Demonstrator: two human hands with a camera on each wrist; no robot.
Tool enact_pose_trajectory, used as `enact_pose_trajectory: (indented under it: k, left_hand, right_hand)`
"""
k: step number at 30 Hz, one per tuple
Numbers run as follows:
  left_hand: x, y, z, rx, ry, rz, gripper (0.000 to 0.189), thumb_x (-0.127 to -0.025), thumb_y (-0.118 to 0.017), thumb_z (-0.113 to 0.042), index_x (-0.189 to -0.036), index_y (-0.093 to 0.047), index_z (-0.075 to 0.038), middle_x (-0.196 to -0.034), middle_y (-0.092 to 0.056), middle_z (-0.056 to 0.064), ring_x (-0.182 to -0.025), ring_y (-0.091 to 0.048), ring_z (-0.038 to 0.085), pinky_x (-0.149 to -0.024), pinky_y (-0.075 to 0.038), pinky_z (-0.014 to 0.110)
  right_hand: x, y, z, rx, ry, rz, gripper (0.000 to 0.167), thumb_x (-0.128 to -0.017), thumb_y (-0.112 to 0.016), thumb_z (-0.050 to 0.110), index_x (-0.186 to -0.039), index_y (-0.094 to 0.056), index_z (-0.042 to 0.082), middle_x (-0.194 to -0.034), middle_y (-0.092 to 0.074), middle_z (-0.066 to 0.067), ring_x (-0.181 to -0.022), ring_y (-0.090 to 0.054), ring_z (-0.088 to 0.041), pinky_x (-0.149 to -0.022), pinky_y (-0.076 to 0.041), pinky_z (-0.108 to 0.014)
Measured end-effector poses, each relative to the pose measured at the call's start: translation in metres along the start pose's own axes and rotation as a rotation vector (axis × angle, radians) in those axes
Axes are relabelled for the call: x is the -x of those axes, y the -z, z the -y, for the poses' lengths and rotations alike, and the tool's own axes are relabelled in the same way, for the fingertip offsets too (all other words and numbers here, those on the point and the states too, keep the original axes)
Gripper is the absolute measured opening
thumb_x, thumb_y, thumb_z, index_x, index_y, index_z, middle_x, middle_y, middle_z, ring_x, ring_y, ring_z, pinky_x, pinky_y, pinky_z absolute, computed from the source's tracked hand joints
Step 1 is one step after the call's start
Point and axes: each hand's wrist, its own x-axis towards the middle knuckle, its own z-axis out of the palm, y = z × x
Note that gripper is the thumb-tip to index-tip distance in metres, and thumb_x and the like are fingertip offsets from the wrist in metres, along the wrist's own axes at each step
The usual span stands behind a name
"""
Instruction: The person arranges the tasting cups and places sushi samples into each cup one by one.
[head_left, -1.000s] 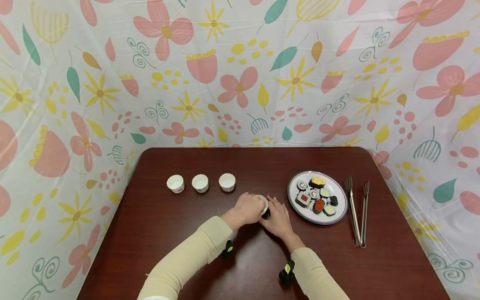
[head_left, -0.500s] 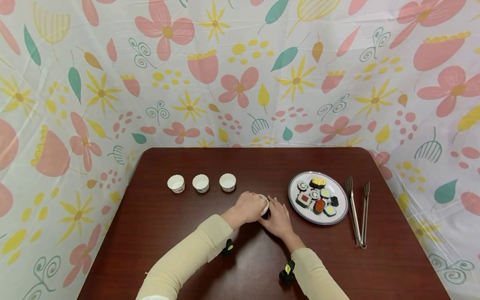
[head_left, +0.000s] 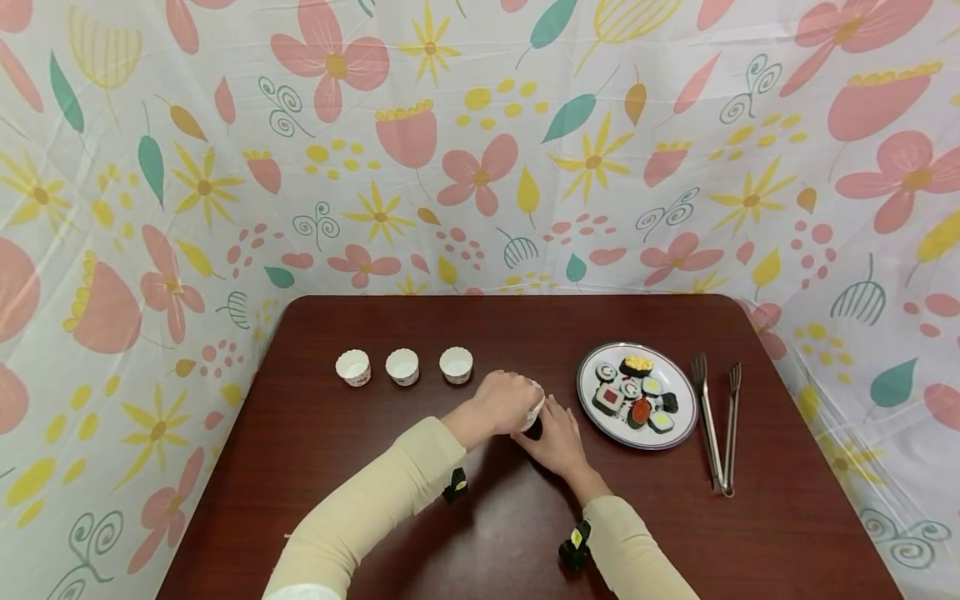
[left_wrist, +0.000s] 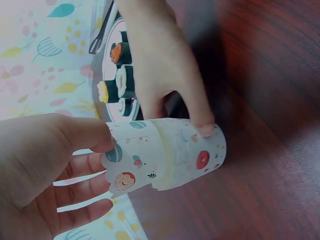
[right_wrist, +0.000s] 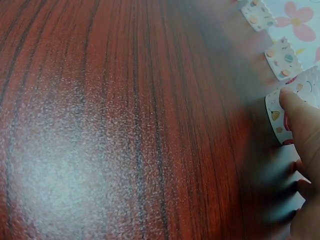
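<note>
Near the table's middle, my left hand (head_left: 507,402) pinches the scalloped rim of a white paper baking cup (left_wrist: 132,172) between thumb and fingers. That cup is partly drawn up out of a lower paper baking cup (left_wrist: 195,157), as the left wrist view shows; both carry small printed pictures. My right hand (head_left: 558,442) grips the lower cup near the table, its thumb (right_wrist: 295,107) against the side. Any further cups nested inside are hidden. Three more paper baking cups stand in a row to the far left: left one (head_left: 353,367), middle one (head_left: 402,367), right one (head_left: 456,366).
Right of my hands, a round white plate (head_left: 600,427) bears several sushi pieces (head_left: 640,412). Metal tongs (head_left: 717,433) lie just beyond it, arms spread. The dark wooden table (head_left: 360,467) ends at a floral cloth (head_left: 480,175) behind and at the sides.
My left hand has risen slightly and moved a little right, with the upper paper baking cup lifting and tilting. The right hand has stayed in place on the lower cup.
</note>
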Motion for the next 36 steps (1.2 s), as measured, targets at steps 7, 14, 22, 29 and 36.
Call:
enact_pose_trajectory:
  k: [7,14,22,29,36]
  left_hand:
    - [-0.003,0.013,0.005,-0.017,-0.005,-0.013,0.017,-0.081,-0.067,-0.026,-0.098,-0.067,-0.028,-0.099,-0.067,-0.009,-0.084,-0.062,0.013,-0.072,-0.049,0.03]
    - [-0.013,0.015,0.016,-0.002,0.01,-0.006,0.015,-0.085,-0.063,-0.025,-0.1,-0.067,-0.027,-0.099,-0.066,-0.009,-0.083,-0.062,0.011,-0.066,-0.05,0.028]
    - [-0.025,0.007,0.039,0.051,0.093,0.043,0.009,-0.085,-0.064,-0.024,-0.095,-0.066,-0.025,-0.093,-0.066,-0.008,-0.078,-0.061,0.012,-0.06,-0.049,0.028]
    - [-0.037,-0.003,0.055,0.102,0.15,0.065,0.01,-0.086,-0.063,-0.024,-0.095,-0.065,-0.023,-0.094,-0.065,-0.006,-0.08,-0.061,0.014,-0.062,-0.05,0.03]
    - [-0.046,-0.01,0.059,0.13,0.169,0.041,0.011,-0.085,-0.064,-0.021,-0.096,-0.066,-0.022,-0.093,-0.066,-0.005,-0.078,-0.061,0.014,-0.06,-0.049,0.029]
  right_hand:
    - [0.0,-0.002,-0.003,-0.012,0.034,-0.052,0.08,-0.075,-0.069,0.049,-0.135,-0.041,0.004,-0.131,-0.048,-0.019,-0.125,-0.039,-0.042,-0.097,-0.026,-0.064]
    - [-0.001,0.0,-0.004,0.004,-0.006,0.001,0.073,-0.073,-0.073,0.043,-0.13,-0.048,0.005,-0.137,-0.045,-0.014,-0.13,-0.036,-0.038,-0.101,-0.024,-0.062]
    - [0.002,0.002,-0.002,-0.001,0.001,-0.007,0.072,-0.07,-0.075,0.043,-0.126,-0.052,0.003,-0.136,-0.047,-0.016,-0.128,-0.038,-0.038,-0.101,-0.025,-0.061]
    - [0.002,0.003,-0.001,0.013,0.009,-0.003,0.076,-0.07,-0.076,0.041,-0.129,-0.049,0.001,-0.136,-0.047,-0.016,-0.128,-0.039,-0.037,-0.1,-0.027,-0.06]
    - [0.004,0.005,0.0,0.002,0.0,0.016,0.077,-0.07,-0.075,0.041,-0.13,-0.048,0.001,-0.136,-0.047,-0.015,-0.129,-0.038,-0.036,-0.102,-0.026,-0.059]
